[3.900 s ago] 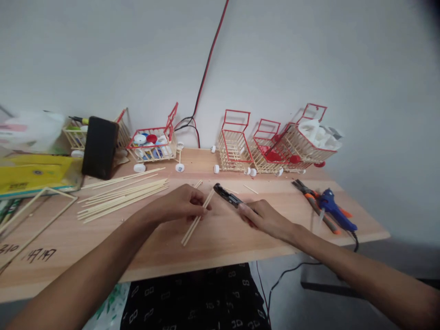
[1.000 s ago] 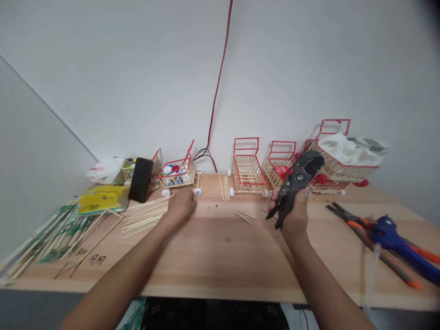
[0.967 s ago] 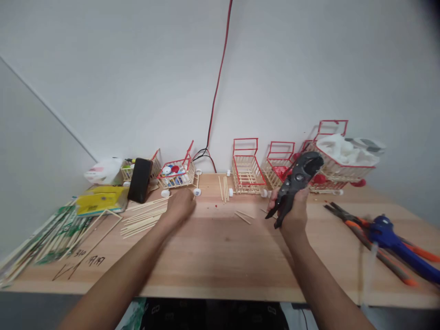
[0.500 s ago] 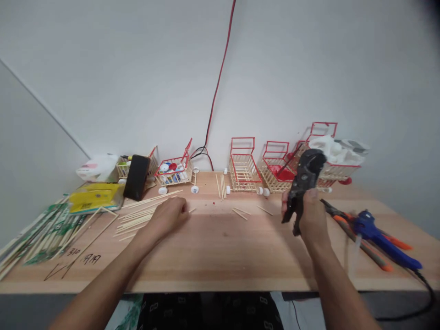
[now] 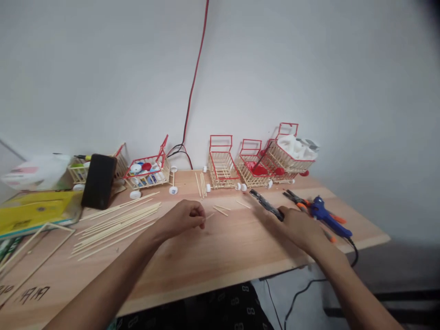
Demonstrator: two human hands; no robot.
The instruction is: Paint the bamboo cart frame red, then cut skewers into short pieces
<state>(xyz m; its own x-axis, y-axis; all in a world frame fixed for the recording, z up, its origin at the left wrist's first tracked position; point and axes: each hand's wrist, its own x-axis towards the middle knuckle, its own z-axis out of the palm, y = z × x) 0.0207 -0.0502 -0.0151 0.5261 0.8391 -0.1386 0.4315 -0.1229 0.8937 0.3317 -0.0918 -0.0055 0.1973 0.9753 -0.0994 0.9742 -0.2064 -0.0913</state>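
Cutter point(image 5: 266, 206) lowered — right hand point(image 5: 299, 224) flat.

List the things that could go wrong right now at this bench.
The right hand rests on the black cutter beside the blue glue gun and pliers near the table edge; a nudge might push them off. The glue gun's cord hangs over that edge and could snag. The left hand pinches a short stick, which could slip.

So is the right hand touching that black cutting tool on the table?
Touching. The head view shows the right hand closed over the handle end of the black cutter, which lies flat on the table.
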